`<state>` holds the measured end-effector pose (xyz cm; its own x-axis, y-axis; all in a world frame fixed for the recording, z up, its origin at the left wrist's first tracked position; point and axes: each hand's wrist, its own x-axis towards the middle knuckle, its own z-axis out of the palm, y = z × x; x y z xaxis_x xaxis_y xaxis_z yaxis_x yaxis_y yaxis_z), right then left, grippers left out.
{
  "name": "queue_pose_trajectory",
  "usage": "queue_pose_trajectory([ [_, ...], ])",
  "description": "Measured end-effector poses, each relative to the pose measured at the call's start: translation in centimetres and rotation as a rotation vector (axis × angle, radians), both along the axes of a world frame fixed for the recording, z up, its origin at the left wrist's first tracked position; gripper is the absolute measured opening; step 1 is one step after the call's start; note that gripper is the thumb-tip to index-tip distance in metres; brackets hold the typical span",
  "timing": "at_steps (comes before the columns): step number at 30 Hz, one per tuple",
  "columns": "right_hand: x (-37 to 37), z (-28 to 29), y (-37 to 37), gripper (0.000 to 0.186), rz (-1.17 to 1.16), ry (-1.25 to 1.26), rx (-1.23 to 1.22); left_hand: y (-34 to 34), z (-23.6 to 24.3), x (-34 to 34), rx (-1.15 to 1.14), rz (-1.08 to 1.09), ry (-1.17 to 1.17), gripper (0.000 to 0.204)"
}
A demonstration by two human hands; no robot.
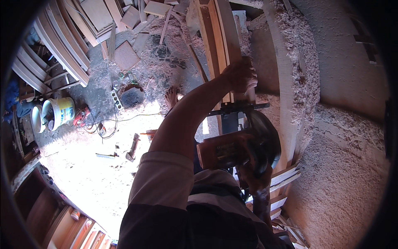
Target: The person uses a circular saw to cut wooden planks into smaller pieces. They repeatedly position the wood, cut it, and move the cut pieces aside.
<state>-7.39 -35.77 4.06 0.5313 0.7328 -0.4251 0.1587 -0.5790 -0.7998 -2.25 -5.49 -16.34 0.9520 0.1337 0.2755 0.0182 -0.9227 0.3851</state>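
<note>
A circular saw [224,150] with a reddish motor housing and a dark round guard sits at the near end of a long wooden beam [213,37]. My right hand [256,176] is wrapped around its rear handle, partly in shadow. Ahead of the saw's black base plate [244,107], my left hand [242,76] grips the beam, fingers curled over its right edge. My left forearm crosses over the saw's left side. The blade and the underside of the saw are hidden.
Left on the floor are a hammer [132,147], a power strip [116,100] with cords and a white-yellow bucket [62,111]. A long pale plank [286,83] covered in shavings runs along the right. Curved wooden frames [62,41] lean at far left. A bare foot [171,97] shows beyond my arm.
</note>
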Motion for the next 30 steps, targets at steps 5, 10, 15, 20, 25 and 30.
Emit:
queue_pose_trajectory([
  [5, 0.0, 0.2, 0.2, 0.049, -0.014, 0.027, -0.057, 0.1, -0.6, 0.2, 0.001, 0.002, -0.013, 0.028],
  [10, 0.4, -0.3, -0.8, 0.051, 0.029, 0.013, -0.115, 0.0, -1.0, 0.4, 0.000, 0.015, -0.032, 0.027],
  [15, 0.0, 0.1, 0.2, 0.052, -0.011, 0.025, -0.052, 0.0, -0.8, 0.4, 0.008, 0.004, -0.048, 0.027],
  [20, -0.1, -0.5, 0.2, 0.052, -0.008, -0.021, 0.011, -0.1, -1.9, 0.4, -0.006, 0.049, -0.230, 0.020],
  [25, 0.0, 0.0, 0.5, 0.054, -0.048, 0.030, 0.008, -0.2, -1.8, 0.2, 0.026, 0.068, -0.241, 0.021],
  [30, 0.1, -0.6, 0.2, 0.056, 0.011, -0.068, 0.011, 0.0, -1.3, 0.3, -0.045, 0.026, -0.060, 0.027],
])
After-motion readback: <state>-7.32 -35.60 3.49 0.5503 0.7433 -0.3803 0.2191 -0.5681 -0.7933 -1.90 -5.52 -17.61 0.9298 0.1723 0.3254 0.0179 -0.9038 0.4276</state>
